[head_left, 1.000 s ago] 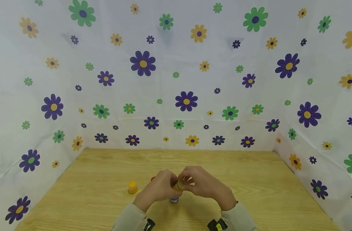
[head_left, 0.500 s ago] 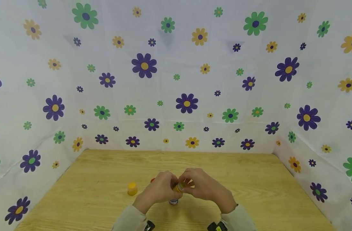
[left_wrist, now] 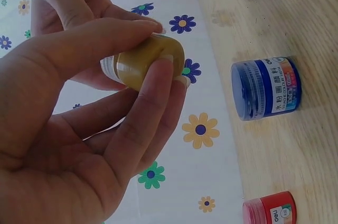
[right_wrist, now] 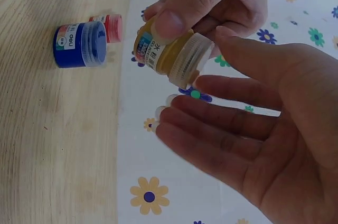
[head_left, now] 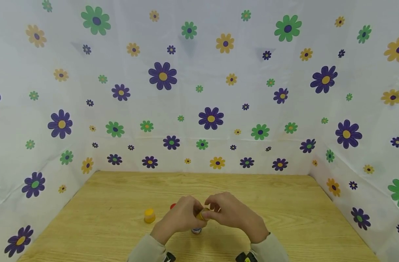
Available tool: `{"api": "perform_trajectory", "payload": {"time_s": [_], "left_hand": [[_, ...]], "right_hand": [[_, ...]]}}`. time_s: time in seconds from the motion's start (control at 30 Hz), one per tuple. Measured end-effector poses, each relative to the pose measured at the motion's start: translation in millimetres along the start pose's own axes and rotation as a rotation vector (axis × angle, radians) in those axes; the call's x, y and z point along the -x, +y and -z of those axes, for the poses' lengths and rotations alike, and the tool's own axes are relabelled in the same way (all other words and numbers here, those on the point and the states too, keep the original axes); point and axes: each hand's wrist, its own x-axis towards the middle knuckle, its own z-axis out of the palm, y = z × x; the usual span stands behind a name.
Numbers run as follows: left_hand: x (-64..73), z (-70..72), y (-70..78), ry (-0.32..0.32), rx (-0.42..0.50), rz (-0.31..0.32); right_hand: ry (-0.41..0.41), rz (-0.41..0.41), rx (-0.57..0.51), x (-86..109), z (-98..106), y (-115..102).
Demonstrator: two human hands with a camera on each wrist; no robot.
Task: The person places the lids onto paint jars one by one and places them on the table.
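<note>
A small jar of mustard-yellow gouache paint (right_wrist: 154,49) is held up above the table between both hands. My left hand (head_left: 183,215) grips its body, thumb on one side and fingertips on the other and the base. With thumb and forefinger, my right hand (head_left: 231,213) pinches the clear ribbed lid (right_wrist: 191,61), while its other fingers stretch out below. The lid sits on the jar. In the right wrist view the jar lies tilted, its label partly covered by the left thumb. Just beneath the hands, a blue paint jar (left_wrist: 269,89) stands on the table.
A red paint jar (left_wrist: 274,211) stands beyond the blue one, mostly behind the left hand in the head view. Further left is an orange-yellow jar (head_left: 149,216). The wooden table (head_left: 284,203) is bordered by flower-printed white cloth (head_left: 199,98) at the back and sides.
The right hand's fingers have shifted around the lid, and its thumb now covers more of the jar in the head view. The left hand keeps its grip in nearly the same place.
</note>
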Motion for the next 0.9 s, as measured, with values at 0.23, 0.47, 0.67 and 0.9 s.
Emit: {"api": "perform_trajectory", "payload": {"time_s": [0.23, 0.47, 0.67, 0.9], "left_hand": [[0.1, 0.2, -1.3, 0.018, -0.007, 0.011], [-0.8, 0.3, 0.6, 0.039, -0.012, 0.021], [-1.0, 0.5, 1.6, 0.039, -0.005, 0.024], [-0.9, -0.5, 1.7, 0.033, -0.009, 0.017]], "right_hand": [[0.010, 0.038, -0.018, 3.8, 1.9, -2.2], [-0.005, 0.053, -0.010, 1.9, 1.2, -2.6], [-0.001, 0.061, -0.020, 2.1, 2.1, -1.8], [-0.001, 0.047, -0.029, 2.5, 2.6, -1.2]]}}
